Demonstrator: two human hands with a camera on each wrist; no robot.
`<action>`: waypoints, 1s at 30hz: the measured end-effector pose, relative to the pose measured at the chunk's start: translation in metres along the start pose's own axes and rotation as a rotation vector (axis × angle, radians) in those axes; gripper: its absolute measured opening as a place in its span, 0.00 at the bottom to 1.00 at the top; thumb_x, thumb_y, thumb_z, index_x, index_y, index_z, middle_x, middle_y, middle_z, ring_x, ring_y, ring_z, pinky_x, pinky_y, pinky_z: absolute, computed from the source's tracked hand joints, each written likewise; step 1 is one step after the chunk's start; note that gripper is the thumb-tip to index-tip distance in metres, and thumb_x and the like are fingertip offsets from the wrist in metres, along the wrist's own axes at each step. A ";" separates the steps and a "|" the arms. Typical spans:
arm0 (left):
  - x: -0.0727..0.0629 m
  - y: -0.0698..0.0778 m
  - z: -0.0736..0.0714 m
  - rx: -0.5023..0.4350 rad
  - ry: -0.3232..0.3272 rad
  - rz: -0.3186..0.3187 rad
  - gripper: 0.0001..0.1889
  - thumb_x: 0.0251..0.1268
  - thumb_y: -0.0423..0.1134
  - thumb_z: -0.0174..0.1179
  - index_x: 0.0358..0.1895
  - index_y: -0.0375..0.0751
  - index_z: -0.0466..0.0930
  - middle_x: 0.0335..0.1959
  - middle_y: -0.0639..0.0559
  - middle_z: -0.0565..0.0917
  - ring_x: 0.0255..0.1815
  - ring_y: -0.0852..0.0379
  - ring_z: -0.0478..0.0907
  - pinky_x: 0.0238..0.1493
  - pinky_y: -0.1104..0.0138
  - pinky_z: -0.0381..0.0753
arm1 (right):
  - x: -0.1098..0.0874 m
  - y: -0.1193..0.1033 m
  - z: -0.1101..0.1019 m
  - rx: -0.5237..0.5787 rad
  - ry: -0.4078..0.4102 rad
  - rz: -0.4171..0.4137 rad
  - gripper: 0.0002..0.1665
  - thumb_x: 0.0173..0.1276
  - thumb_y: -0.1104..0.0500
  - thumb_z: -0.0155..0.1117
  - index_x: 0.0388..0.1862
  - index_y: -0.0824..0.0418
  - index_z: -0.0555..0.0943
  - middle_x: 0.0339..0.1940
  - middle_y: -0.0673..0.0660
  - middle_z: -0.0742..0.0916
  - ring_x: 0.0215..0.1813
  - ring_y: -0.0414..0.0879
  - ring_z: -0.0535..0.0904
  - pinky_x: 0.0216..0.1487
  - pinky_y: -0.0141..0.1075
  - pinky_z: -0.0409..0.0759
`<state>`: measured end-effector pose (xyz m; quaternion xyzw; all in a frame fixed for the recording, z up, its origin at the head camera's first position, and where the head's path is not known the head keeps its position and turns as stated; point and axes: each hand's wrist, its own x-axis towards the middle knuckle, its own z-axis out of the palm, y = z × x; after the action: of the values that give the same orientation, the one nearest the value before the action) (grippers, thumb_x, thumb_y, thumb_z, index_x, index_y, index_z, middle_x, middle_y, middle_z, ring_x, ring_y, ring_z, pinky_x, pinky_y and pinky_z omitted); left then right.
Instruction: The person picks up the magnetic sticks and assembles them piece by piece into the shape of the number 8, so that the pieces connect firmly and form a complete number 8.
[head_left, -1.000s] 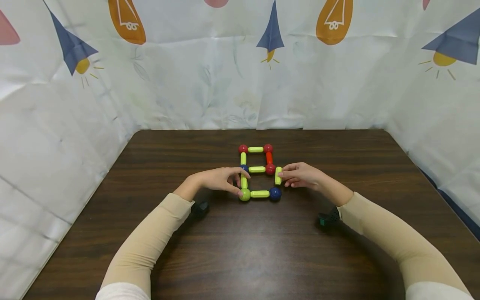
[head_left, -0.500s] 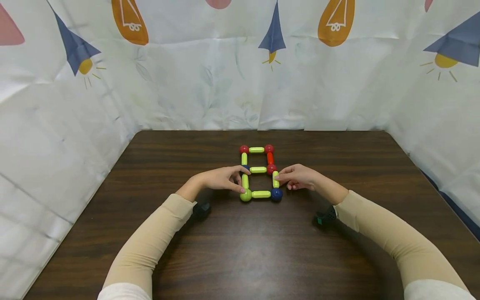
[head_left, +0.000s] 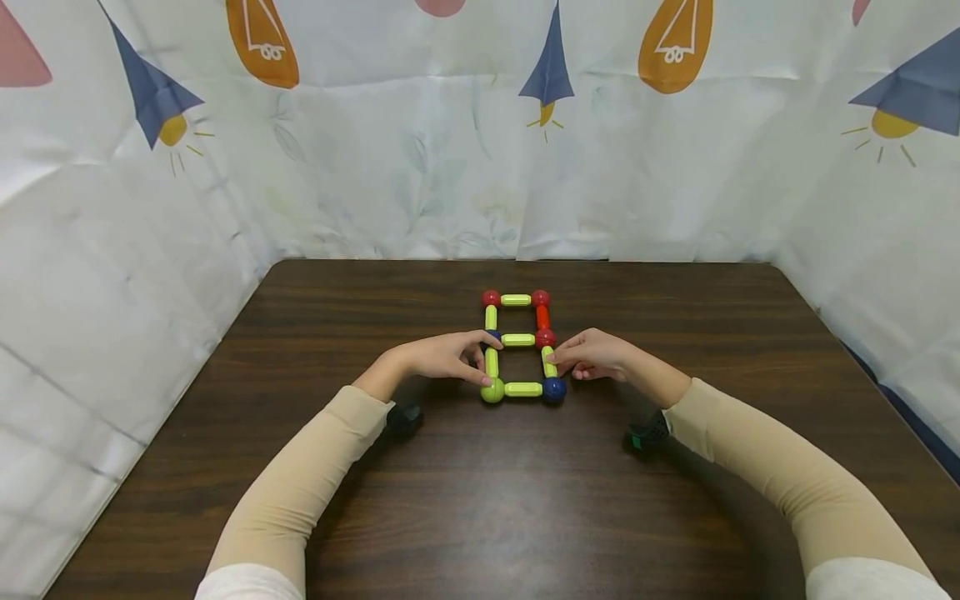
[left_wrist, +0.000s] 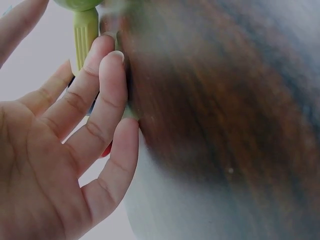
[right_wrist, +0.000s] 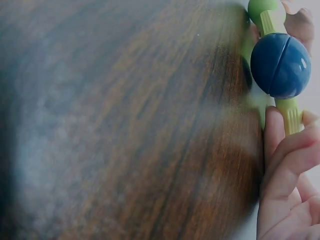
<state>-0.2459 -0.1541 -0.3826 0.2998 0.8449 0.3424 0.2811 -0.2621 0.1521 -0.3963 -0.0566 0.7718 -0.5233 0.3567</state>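
A flat two-square frame of magnetic rods and balls lies on the table. My left hand (head_left: 442,357) spans its lower left side, thumb on the green ball (head_left: 492,390) and index finger at a partly covered blue ball. Between them runs a yellow-green rod (left_wrist: 85,40). At the lower right side my right hand (head_left: 600,354) pinches another yellow-green magnetic rod (head_left: 549,360). That rod sits between the middle red ball (head_left: 545,337) and the front blue ball (head_left: 553,390); in the right wrist view it touches the blue ball (right_wrist: 281,65).
The upper square has two red balls at the back, joined by a yellow-green rod (head_left: 516,300), and a red rod (head_left: 542,317) on its right. Behind the dark wooden table (head_left: 525,500) hangs a white printed sheet (head_left: 360,167).
My right hand has moved left and brought the rod from outside the frame into the gap between the red and blue balls. The left hand keeps its place on the frame.
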 end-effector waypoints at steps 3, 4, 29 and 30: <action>0.001 0.000 0.000 0.004 0.002 -0.003 0.34 0.69 0.41 0.69 0.73 0.37 0.65 0.42 0.49 0.83 0.38 0.55 0.77 0.43 0.65 0.73 | 0.000 0.000 0.000 0.000 -0.003 0.000 0.21 0.75 0.56 0.66 0.57 0.71 0.83 0.32 0.54 0.88 0.20 0.34 0.74 0.27 0.25 0.77; 0.001 0.000 0.000 0.002 0.003 -0.004 0.34 0.69 0.41 0.69 0.73 0.37 0.65 0.42 0.49 0.83 0.38 0.55 0.77 0.43 0.64 0.73 | 0.000 0.000 0.000 -0.001 -0.005 0.002 0.21 0.75 0.56 0.66 0.57 0.71 0.83 0.32 0.54 0.88 0.21 0.34 0.74 0.27 0.25 0.77; 0.001 0.003 0.003 0.012 0.025 -0.012 0.33 0.69 0.44 0.69 0.72 0.38 0.67 0.42 0.50 0.83 0.39 0.56 0.77 0.46 0.63 0.73 | -0.003 0.000 -0.005 0.019 -0.020 0.022 0.23 0.77 0.57 0.63 0.62 0.72 0.78 0.35 0.56 0.87 0.24 0.38 0.80 0.31 0.27 0.81; 0.001 0.003 0.002 0.009 0.024 -0.010 0.33 0.69 0.43 0.69 0.72 0.38 0.67 0.42 0.50 0.83 0.39 0.56 0.77 0.46 0.63 0.73 | -0.003 0.000 -0.006 0.003 -0.025 0.013 0.23 0.78 0.56 0.63 0.62 0.72 0.78 0.35 0.56 0.87 0.24 0.38 0.79 0.31 0.27 0.81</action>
<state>-0.2440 -0.1504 -0.3819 0.2927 0.8513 0.3407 0.2712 -0.2636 0.1586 -0.3939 -0.0575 0.7670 -0.5213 0.3697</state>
